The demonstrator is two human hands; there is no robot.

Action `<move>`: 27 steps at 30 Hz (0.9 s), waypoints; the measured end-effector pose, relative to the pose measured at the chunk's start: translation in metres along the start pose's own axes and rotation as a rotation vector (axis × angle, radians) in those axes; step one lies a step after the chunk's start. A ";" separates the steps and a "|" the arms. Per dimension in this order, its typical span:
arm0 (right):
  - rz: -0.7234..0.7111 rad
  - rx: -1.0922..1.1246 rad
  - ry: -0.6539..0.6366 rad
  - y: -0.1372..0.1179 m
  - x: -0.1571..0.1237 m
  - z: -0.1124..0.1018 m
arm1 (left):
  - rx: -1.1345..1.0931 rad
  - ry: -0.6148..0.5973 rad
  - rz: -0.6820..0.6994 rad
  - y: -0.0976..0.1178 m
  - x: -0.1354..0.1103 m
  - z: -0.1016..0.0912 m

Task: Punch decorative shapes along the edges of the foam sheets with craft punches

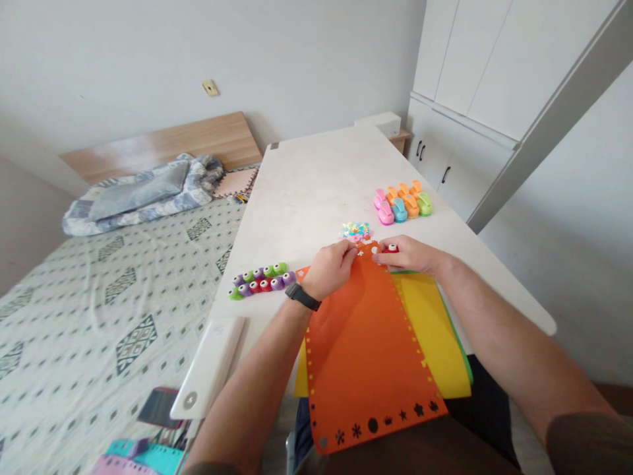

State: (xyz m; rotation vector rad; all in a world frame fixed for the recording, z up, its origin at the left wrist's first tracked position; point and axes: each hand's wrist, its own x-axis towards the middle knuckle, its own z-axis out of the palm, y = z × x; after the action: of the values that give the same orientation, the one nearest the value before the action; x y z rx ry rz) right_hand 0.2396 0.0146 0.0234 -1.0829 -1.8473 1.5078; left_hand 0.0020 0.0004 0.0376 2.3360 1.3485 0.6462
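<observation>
A large orange sheet (366,343) with punched shapes along its borders extends from the table toward my lap. My left hand (332,265), a dark watch on its wrist, is closed with its fingertips pinching the sheet's far edge. At the far right corner, my right hand (408,253) grips the same sheet between thumb and fingers. A small red craft punch (392,249) with a white button shows right at my right hand; whether the hand touches it, I cannot tell. Just beyond the far edge lies a pile of small colourful paper cut-outs (356,230).
Yellow sheets (430,330) and a green one lie under the orange sheet. Small punches (260,280) stand in rows at left; larger lever punches (403,203) are grouped at right. A white long device (210,363) sits on the table's left edge, beside a bed (163,277).
</observation>
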 end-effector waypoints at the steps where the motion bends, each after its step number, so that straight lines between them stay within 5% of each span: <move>1: -0.020 -0.037 -0.021 -0.001 -0.001 0.001 | -0.015 0.001 -0.003 -0.001 0.000 0.000; 7: -0.048 -0.018 -0.023 -0.001 -0.002 0.001 | 0.008 0.203 -0.037 0.003 -0.016 -0.009; 13: -0.029 0.117 0.038 -0.001 -0.004 -0.002 | 0.046 0.427 -0.212 0.011 -0.072 -0.019; 20: -0.068 0.231 0.059 -0.003 -0.006 0.001 | -0.174 0.382 -0.451 -0.010 -0.143 0.000; 27: -0.045 0.362 0.121 -0.006 -0.009 0.011 | -0.368 0.391 -0.546 -0.010 -0.162 0.000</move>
State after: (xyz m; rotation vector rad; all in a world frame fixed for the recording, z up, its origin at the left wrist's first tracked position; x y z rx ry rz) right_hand 0.2339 0.0002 0.0272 -0.9290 -1.4364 1.6318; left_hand -0.0763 -0.1371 -0.0007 1.5065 1.7567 1.0873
